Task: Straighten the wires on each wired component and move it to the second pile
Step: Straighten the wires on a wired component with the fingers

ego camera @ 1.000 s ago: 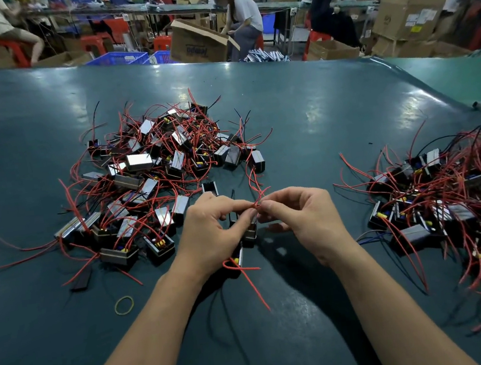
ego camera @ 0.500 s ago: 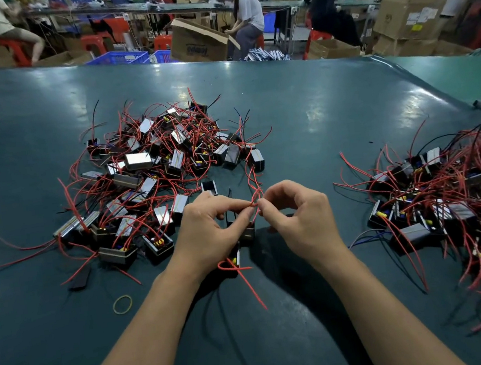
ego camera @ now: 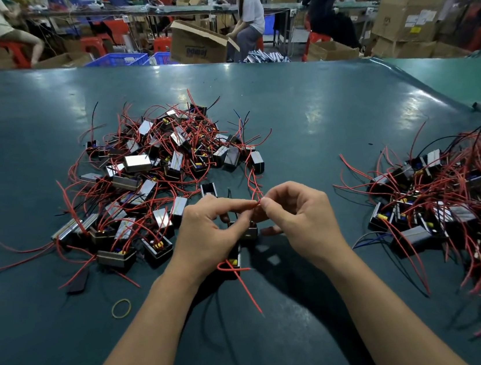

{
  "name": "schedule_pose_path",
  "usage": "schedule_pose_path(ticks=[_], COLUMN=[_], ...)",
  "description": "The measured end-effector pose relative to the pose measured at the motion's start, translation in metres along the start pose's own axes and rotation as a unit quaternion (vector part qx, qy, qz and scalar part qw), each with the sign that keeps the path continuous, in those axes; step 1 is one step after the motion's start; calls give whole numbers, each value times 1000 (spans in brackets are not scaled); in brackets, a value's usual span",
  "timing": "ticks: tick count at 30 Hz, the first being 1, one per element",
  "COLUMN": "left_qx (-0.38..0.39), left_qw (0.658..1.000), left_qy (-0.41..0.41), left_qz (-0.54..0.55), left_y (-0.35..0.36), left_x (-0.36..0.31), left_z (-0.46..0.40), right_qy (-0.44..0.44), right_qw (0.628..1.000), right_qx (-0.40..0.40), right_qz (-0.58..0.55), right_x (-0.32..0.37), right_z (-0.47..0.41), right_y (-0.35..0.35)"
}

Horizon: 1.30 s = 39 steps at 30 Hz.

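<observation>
Hands — left hand (ego camera: 209, 231) and right hand (ego camera: 294, 215) — pinch one red wire (ego camera: 256, 201) mid-frame; we should pull it taut, bracing the component (ego camera: 247, 233).

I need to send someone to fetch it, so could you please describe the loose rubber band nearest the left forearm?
Start at the big pile of wired components on the left of the green table. Below its near edge, left of the left forearm, lies a rubber band: a thin yellow ring flat on bare table, unlike the red wires around it.

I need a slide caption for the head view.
Both hands pinch a red wire between two piles.
</observation>
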<state>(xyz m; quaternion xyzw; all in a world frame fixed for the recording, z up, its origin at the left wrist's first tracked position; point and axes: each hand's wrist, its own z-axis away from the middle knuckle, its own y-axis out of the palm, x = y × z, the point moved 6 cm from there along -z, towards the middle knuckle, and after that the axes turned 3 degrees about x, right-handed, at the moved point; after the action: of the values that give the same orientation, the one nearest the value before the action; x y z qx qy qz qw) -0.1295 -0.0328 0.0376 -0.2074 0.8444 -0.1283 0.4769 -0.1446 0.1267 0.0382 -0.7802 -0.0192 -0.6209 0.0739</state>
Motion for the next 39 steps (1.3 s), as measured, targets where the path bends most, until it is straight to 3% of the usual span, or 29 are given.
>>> schedule_pose_path(ticks=[21, 24, 28, 31, 39], left_qx=[25, 33, 44, 43, 67], left_qw=[1000, 999, 999, 999, 998], left_qy=[-14, -8, -7, 4, 5], left_qz=[13, 13, -1, -5, 0], left_y=[3, 3, 4, 3, 2], left_x=[-2, -2, -3, -6, -8], left_z=[0, -1, -1, -1, 1], right_qy=[-28, -65, -200, -238, -219], right_qw=[1000, 994, 947, 936, 940], right_qx=[5, -1, 10, 25, 39], right_qz=[8, 91, 250, 258, 259], right_x=[-2, 0, 15, 18, 14], right_z=[0, -1, 3, 4, 5], right_y=[1, -1, 3, 4, 4])
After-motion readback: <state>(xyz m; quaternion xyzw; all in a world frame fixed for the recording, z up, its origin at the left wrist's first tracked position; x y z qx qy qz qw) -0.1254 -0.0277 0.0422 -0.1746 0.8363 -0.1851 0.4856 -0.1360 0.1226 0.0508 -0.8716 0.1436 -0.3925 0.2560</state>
